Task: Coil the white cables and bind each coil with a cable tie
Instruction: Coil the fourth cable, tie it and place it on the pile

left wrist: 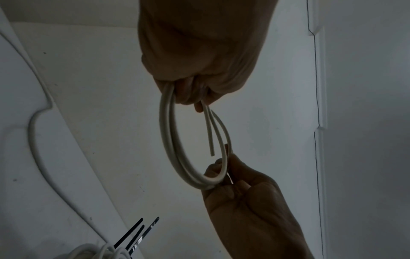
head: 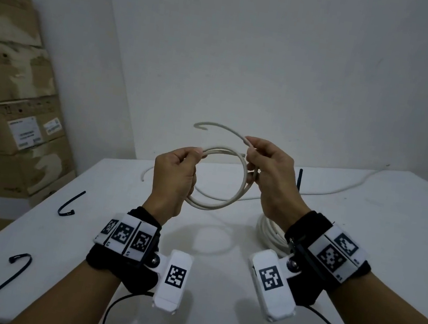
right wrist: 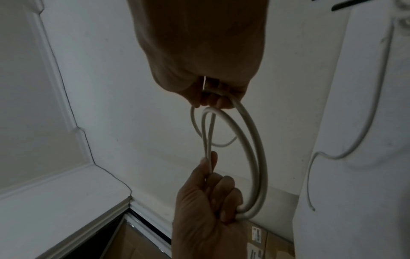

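Note:
I hold a small coil of white cable (head: 217, 204) in the air over the white table (head: 108, 257). My left hand (head: 196, 154) grips the coil's left side with curled fingers. On the right side my right hand (head: 251, 153) pinches the strands, and the cable's free end (head: 213, 126) curls up and left from it. In the left wrist view the coil (left wrist: 172, 140) hangs from my left hand (left wrist: 195, 98) to my right hand (left wrist: 230, 182). The right wrist view shows the coil (right wrist: 255, 149) between my right hand (right wrist: 210, 99) and left hand (right wrist: 210, 185).
Two black cable ties (head: 70, 203) (head: 13, 270) lie at the table's left, and another (head: 300, 178) shows behind my right hand. A second white coil (head: 266, 231) lies under my right wrist. A loose white cable (head: 343, 188) runs back right. Cardboard boxes (head: 6, 101) stand left.

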The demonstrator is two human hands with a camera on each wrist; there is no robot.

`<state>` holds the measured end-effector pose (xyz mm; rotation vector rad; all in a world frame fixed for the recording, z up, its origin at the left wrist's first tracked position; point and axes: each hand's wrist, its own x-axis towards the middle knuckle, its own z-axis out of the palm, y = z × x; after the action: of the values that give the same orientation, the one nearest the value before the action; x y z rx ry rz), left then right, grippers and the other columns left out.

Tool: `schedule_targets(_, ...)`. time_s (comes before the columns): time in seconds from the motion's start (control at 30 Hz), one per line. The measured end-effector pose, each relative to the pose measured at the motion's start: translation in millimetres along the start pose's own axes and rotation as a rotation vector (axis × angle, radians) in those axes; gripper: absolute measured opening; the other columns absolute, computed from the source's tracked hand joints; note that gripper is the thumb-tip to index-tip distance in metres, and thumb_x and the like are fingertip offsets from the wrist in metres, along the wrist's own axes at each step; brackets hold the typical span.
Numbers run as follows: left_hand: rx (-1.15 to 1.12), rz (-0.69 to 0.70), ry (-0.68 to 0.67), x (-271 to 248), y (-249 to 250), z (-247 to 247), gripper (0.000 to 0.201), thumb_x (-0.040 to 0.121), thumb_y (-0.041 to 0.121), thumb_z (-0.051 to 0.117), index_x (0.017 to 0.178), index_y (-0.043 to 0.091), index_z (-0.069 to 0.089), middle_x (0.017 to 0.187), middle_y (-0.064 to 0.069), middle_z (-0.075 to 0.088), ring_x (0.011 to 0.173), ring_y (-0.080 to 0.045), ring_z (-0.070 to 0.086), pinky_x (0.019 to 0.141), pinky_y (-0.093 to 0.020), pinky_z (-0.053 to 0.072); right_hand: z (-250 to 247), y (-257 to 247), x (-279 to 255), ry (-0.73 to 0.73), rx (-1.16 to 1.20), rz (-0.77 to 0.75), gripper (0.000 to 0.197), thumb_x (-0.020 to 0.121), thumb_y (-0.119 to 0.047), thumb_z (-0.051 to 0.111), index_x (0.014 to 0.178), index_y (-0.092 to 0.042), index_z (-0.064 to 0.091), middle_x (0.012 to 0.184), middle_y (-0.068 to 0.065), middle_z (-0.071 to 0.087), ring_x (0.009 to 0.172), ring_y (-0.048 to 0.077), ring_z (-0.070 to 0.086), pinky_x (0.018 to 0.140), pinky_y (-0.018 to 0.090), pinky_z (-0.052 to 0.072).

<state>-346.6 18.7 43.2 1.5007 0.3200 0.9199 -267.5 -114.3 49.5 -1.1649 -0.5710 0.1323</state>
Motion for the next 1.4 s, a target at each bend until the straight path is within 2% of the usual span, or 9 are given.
schedule_targets(0.3,0.123,0.125,-0.057,-2.3,-6.1,9.7,0.017,0.094,0.015,0.058,0.088,0.013,0.073,0.041,0.011,0.035,0.038,-0.007,0.029,0.039,-0.018,0.029,-10.8,5.3,-1.1,-0.063,-0.293,-0.015,0.019,0.089,-0.008,0.059,0.091,-0.023,0.070,0.092,0.000,0.053,0.067,0.010,0.053,0.051,0.024,0.053)
schedule_targets(0.5,0.147,0.131,-0.052,-2.7,-11.1,14.2,0.013,0.096,0.017,0.056,0.091,0.013,0.068,0.047,0.007,0.040,0.039,-0.007,0.032,0.040,-0.020,0.030,-17.4,3.3,-0.3,-0.184,-0.312,0.013,0.017,0.094,-0.003,0.051,0.101,-0.011,0.064,0.073,0.009,0.060,0.060,0.016,0.056,0.049,0.028,0.051)
schedule_targets(0.7,0.289,0.146,-0.145,0.0,-7.5,12.9,0.025,0.098,0.027,0.051,0.122,0.022,0.057,0.055,0.006,0.046,0.044,-0.010,0.041,0.046,-0.023,0.038,-21.2,12.1,2.9,-0.127,-0.345,-0.101,0.021,0.095,-0.004,0.049,0.100,-0.014,0.066,0.065,0.001,0.055,0.053,0.013,0.047,0.046,0.026,0.047)
schedule_targets(0.87,0.556,0.293,-0.218,3.8,-1.2,6.5,0.022,0.098,0.027,0.053,0.103,0.013,0.070,0.067,-0.003,0.057,0.058,-0.019,0.059,0.053,-0.024,0.050,-21.4,11.8,7.9,-0.095,-0.342,-0.171,0.023,0.094,-0.004,0.050,0.096,-0.018,0.069,0.062,-0.001,0.054,0.045,0.011,0.046,0.047,0.025,0.047)
schedule_targets(0.97,0.679,0.353,-0.219,7.8,-2.7,3.1,0.017,0.095,0.028,0.057,0.100,0.019,0.069,0.091,-0.002,0.053,0.077,-0.004,0.051,0.067,-0.011,0.040,-19.4,9.0,9.3,-0.073,-0.348,-0.221,0.025,0.094,-0.003,0.050,0.091,-0.020,0.068,0.063,-0.001,0.053,0.040,0.009,0.046,0.044,0.019,0.044)
schedule_targets(1.03,0.633,0.300,-0.223,8.5,-3.3,2.6,0.013,0.094,0.030,0.058,0.093,0.020,0.066,0.092,0.000,0.055,0.079,-0.001,0.053,0.069,-0.010,0.040,-17.2,9.0,9.5,-0.058,-0.349,-0.247,0.027,0.094,-0.003,0.049,0.090,-0.023,0.068,0.063,-0.002,0.053,0.040,0.007,0.045,0.044,0.017,0.043)
schedule_targets(1.13,0.279,0.046,-0.282,8.8,-3.2,3.6,0.017,0.095,0.023,0.059,0.093,0.007,0.063,0.077,-0.007,0.066,0.066,-0.020,0.066,0.070,-0.035,0.054,-15.7,12.8,10.0,-0.028,-0.351,-0.277,0.030,0.094,-0.003,0.049,0.091,-0.027,0.068,0.064,-0.004,0.053,0.043,0.007,0.044,0.046,0.023,0.044)
schedule_targets(1.27,-0.172,-0.257,-0.320,6.7,1.4,3.8,0.010,0.093,0.013,0.060,0.091,0.003,0.061,0.066,-0.003,0.056,0.046,-0.009,0.053,0.053,-0.022,0.052,-14.5,22.9,11.6,0.022,-0.403,-0.320,0.027,0.093,-0.002,0.048,0.104,-0.015,0.070,0.065,-0.009,0.054,0.047,0.003,0.047,0.055,0.029,0.044)
schedule_targets(1.4,-0.369,-0.391,-0.309,7.9,7.0,5.3,0.009,0.094,0.016,0.056,0.091,0.009,0.059,0.063,0.003,0.045,0.041,-0.003,0.036,0.034,-0.012,0.029,-12.2,32.8,11.4,0.020,-0.518,-0.417,0.030,0.092,0.000,0.048,0.109,-0.013,0.069,0.067,-0.012,0.052,0.055,0.002,0.050,0.061,0.027,0.048)
